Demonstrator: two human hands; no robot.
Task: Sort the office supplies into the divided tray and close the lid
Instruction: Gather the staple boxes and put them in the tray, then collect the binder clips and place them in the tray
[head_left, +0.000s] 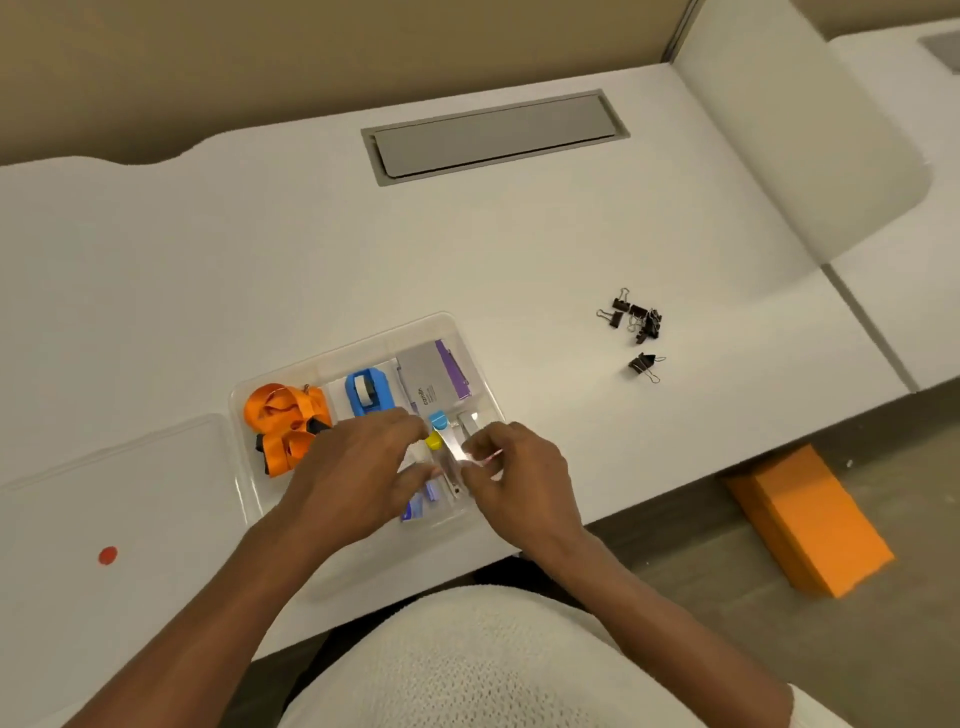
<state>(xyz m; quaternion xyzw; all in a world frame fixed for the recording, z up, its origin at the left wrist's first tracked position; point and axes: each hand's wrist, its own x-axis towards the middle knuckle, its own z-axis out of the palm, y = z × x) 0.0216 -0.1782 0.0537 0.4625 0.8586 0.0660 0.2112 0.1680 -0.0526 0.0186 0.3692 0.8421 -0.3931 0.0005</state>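
A clear divided tray (441, 323) lies on the white desk. It holds an orange lanyard (283, 423) at the left, a blue tape dispenser (368, 392), a grey and purple box (434, 376), and highlighters with blue and yellow caps (437, 428). My left hand (358, 473) and my right hand (511, 470) are both over the tray's near right compartment, fingers pinched on a thin clear or pinkish item among the pens; what it is stays blurred. The clear lid (104, 483) lies flat to the tray's left. Several black binder clips (636, 319) sit loose on the desk at the right.
A grey cable hatch (493, 135) is set into the desk at the back. A red dot sticker (107, 555) marks the desk near the lid. An orange box (810, 519) stands on the floor under the desk's right edge. A white partition (805, 130) rises at the right.
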